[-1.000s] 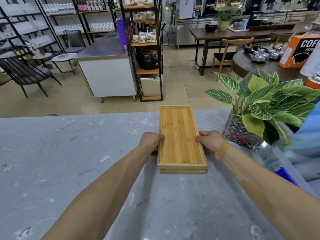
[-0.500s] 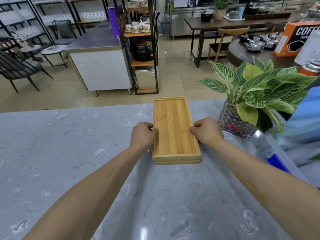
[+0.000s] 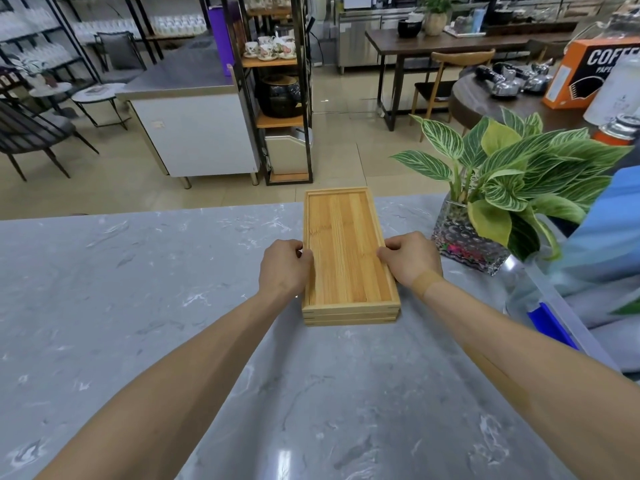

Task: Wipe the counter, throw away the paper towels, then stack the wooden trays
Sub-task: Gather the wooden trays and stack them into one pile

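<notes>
A stack of three wooden trays (image 3: 346,251) lies lengthwise on the grey marble counter (image 3: 138,306), its far end reaching the counter's back edge. My left hand (image 3: 284,268) grips the stack's left long side, with the thumb over the rim. On the right long side my right hand (image 3: 408,259) holds the stack the same way. The trays sit squarely on top of one another. No paper towels are in view.
A leafy plant in a glass vase (image 3: 467,244) stands on the counter just right of the trays. A blue object (image 3: 550,323) lies past the counter's right edge. Beyond the counter are shelving racks, a white cabinet (image 3: 194,133), tables and chairs.
Both hands have kept their hold on the stack's sides, and my thumbs have come up over its rims. My view has tilted slightly, so the trays appear a little higher in the frame.
</notes>
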A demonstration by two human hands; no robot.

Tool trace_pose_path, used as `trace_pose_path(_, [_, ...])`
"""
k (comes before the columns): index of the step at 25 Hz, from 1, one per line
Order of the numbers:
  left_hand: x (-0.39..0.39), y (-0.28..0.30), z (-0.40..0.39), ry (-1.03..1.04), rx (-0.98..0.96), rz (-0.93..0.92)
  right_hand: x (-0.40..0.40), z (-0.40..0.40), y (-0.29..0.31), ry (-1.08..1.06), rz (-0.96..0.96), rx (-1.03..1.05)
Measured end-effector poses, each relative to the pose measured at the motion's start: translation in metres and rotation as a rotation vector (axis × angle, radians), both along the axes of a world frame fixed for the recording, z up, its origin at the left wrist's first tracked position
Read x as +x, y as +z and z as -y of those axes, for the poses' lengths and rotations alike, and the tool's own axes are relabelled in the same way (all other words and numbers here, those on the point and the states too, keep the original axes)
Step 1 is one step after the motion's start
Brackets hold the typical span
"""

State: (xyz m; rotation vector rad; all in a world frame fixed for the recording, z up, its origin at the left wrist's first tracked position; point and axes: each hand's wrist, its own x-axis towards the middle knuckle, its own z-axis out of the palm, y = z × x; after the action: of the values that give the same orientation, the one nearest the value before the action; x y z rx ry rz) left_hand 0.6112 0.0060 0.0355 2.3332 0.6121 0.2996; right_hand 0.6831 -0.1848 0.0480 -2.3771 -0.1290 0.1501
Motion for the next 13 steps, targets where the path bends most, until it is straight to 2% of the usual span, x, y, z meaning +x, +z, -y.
trace_pose_path(5, [-0.005, 0.001, 0.005, 0.001, -0.039, 0.021, -0.005, 0.001, -0.003, 0.041, -0.018, 0.057])
trace_pose_path(8, [-0.034, -0.008, 0.004, -0.064, -0.195, 0.061, -0.033, 0.021, -0.014, 0.131, -0.036, 0.193])
trace_pose_path(10, [-0.066, -0.020, 0.007, -0.237, -0.226, 0.077, -0.059, 0.044, -0.034, 0.240, 0.060, 0.041])
trace_pose_path(13, [-0.096, -0.044, 0.003, -0.340, 0.028, -0.038, -0.080, 0.066, -0.061, 0.303, 0.183, -0.315])
